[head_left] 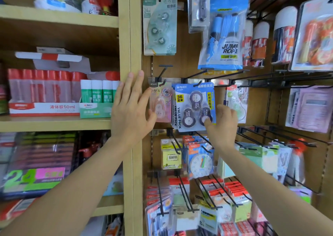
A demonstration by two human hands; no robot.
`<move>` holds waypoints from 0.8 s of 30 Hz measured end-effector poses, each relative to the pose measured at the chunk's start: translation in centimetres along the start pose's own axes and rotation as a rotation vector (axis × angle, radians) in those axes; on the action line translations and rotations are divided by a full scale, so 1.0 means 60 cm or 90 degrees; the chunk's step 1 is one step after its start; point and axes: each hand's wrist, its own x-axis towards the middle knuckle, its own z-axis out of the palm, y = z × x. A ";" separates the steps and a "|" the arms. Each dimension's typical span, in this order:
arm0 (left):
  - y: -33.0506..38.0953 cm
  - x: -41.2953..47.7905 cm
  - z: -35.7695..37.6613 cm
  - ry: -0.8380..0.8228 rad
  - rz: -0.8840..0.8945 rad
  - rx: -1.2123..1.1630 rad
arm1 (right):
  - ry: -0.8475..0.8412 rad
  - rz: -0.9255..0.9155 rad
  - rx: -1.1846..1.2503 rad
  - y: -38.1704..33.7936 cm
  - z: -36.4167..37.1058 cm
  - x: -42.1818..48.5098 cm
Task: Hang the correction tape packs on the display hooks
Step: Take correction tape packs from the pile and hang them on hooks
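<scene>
A blue correction tape value pack hangs on a black display hook at the middle of the wall. My right hand pinches its lower right corner, thumb on the front. A pink correction tape pack hangs on the hook to its left. My left hand is held flat with straight fingers, its thumb touching the pink pack's left edge. A pale green correction tape pack hangs higher up. Another greenish pack hangs right of my right hand.
A wooden upright divides the hook wall from shelves with glue bottles and green glue sticks. A blue jump rope bag hangs above. Bare black hooks jut out at right; sticky notes and a toy clock pack hang below.
</scene>
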 end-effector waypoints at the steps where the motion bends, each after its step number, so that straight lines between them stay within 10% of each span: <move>1: 0.000 -0.001 -0.001 -0.008 -0.002 -0.003 | -0.007 -0.044 -0.004 -0.008 -0.005 -0.017; 12: 0.059 -0.185 -0.034 -0.054 0.002 -0.270 | -0.312 -0.113 0.064 0.000 -0.080 -0.210; 24: 0.116 -0.568 -0.106 -0.593 -0.155 -0.369 | -0.593 -0.004 -0.171 0.137 -0.101 -0.471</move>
